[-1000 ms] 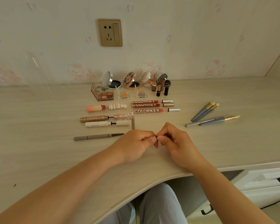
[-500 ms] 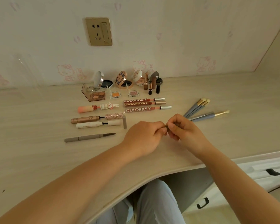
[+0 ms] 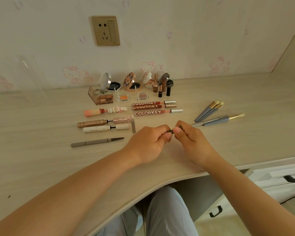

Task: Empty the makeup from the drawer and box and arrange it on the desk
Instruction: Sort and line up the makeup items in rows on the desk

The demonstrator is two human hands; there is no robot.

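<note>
My left hand (image 3: 150,143) and my right hand (image 3: 190,139) meet just above the desk (image 3: 41,167) and both pinch a small dark grey pencil-like makeup item (image 3: 171,131), mostly hidden by the fingers. Makeup lies in rows behind them: three COLORKEY lip glosses (image 3: 147,113), a pink tube with a rabbit cap (image 3: 106,111), a gold mascara (image 3: 92,123), a white tube (image 3: 99,128), a grey eyebrow pencil (image 3: 95,142) with its loose cap (image 3: 133,126), eyeshadow palettes (image 3: 104,99), open compacts (image 3: 132,82), lipsticks (image 3: 160,91) and grey brushes (image 3: 211,114).
A clear plastic box (image 3: 26,79) stands at the back left against the wall. A gold wall socket (image 3: 106,30) is above the makeup. White drawers with black handles (image 3: 293,178) sit under the desk at the right. My knees are below the curved desk edge.
Both hands have drifted slightly right and away from me, still joined on the small item; a dark stub now shows between the fingertips. The laid-out makeup has not moved.
</note>
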